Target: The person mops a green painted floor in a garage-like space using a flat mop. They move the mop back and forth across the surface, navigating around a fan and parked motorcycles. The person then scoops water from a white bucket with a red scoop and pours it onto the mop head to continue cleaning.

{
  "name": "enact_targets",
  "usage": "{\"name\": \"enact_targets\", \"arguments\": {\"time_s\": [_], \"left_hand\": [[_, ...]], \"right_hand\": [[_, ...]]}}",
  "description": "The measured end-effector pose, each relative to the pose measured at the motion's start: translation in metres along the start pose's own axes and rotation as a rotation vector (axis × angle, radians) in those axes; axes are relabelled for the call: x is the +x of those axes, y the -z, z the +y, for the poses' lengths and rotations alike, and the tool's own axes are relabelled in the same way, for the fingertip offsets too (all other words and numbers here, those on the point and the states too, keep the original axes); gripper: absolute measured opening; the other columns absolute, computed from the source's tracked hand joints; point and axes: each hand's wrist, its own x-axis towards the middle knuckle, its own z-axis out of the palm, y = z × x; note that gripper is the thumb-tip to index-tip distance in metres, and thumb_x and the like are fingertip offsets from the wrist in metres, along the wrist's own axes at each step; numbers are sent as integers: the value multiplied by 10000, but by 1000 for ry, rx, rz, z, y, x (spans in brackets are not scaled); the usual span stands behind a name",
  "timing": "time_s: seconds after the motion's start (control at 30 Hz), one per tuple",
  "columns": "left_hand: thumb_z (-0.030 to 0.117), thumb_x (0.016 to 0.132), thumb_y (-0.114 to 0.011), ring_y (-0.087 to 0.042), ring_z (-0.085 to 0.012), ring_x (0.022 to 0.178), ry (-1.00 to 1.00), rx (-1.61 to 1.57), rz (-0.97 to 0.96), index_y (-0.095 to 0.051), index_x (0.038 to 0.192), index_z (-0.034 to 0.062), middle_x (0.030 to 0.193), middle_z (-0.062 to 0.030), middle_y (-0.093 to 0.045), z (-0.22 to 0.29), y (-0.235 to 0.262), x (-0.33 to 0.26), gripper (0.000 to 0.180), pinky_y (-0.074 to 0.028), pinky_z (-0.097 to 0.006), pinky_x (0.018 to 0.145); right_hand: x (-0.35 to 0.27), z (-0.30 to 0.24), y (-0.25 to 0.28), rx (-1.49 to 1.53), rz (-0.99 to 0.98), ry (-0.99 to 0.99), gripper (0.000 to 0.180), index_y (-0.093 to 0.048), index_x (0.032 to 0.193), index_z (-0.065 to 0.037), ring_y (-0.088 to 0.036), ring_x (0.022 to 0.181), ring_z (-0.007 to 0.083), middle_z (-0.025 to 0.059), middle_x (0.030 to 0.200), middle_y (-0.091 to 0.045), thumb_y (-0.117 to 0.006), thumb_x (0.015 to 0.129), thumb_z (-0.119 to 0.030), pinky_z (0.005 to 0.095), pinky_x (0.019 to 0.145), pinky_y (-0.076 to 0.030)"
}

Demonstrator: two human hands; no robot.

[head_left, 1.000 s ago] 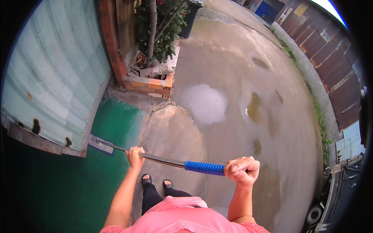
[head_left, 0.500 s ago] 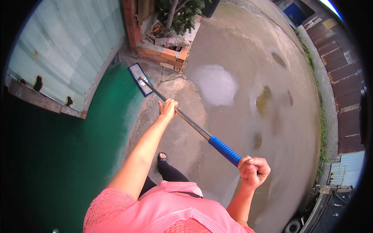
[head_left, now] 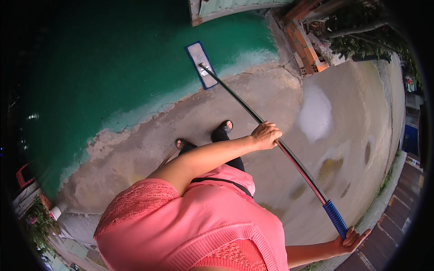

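A flat mop [head_left: 197,52] with a pale grey head edged in blue lies across the line where green floor meets bare concrete. Its metal pole slants down to the right and ends in a ribbed blue grip. My left hand [head_left: 266,135] is wrapped around the middle of the pole. At the far end of the blue grip, my right hand [head_left: 353,239] holds the mop with its thumb against the handle and some fingers partly stretched out. The arms are well apart.
The green floor [head_left: 135,67] has a cracked, crumbling edge along the concrete [head_left: 257,86]. A corrugated metal panel [head_left: 235,5] stands at the top, and a broken brick planter [head_left: 304,47] with a shrub is at upper right. A whitish wet patch [head_left: 315,113] marks the ground.
My view has turned left. The mop head has moved from beside the brick planter onto the green floor's edge farther left. Both hands remain on the pole; the right fingers look straighter.
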Motion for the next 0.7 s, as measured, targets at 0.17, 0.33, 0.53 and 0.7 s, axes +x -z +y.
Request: {"name": "enact_targets", "arguments": {"time_s": [0.17, 0.33, 0.53, 0.7], "left_hand": [[85, 574, -648, -528, -225, 680, 160, 44, 92, -458, 624, 85, 609, -39, -526, -2, 100, -121, 197, -394, -342, 681], [113, 576, -658, -561, -236, 747, 388, 156, 180, -523, 667, 75, 655, -56, -567, -40, 187, -236, 167, -396, -355, 702], [163, 603, -645, -577, -213, 867, 815, 458, 342, -595, 725, 110, 748, -35, -617, -88, 298, -396, 141, -325, -452, 868], [161, 691, -619, -397, -258, 1174, 1268, 618, 436, -506, 1080, 103, 1169, -92, -489, -94, 369, -507, 410, -186, -589, 1006]], "right_hand": [[-22, 7, -69, 98, -131, -102, 372, -360, 1270, 60, -191, 379, 37, -59, 446, -229, -320, 932, -89, 201, 525, -313], [-54, 51, -204, 212, -248, -203, 333, -406, 1228, 50, -173, 394, 37, -59, 467, -187, -325, 933, -82, 197, 511, -325], [-145, 121, -388, 393, -278, -490, 194, -507, 1072, -25, -187, 385, 32, -62, 462, -177, -465, 900, -104, 194, 478, -321], [-252, 137, -506, 399, -492, -557, 153, -517, 1017, -51, -200, 408, 43, -56, 474, -187, -465, 910, -148, 206, 540, -338]]}}
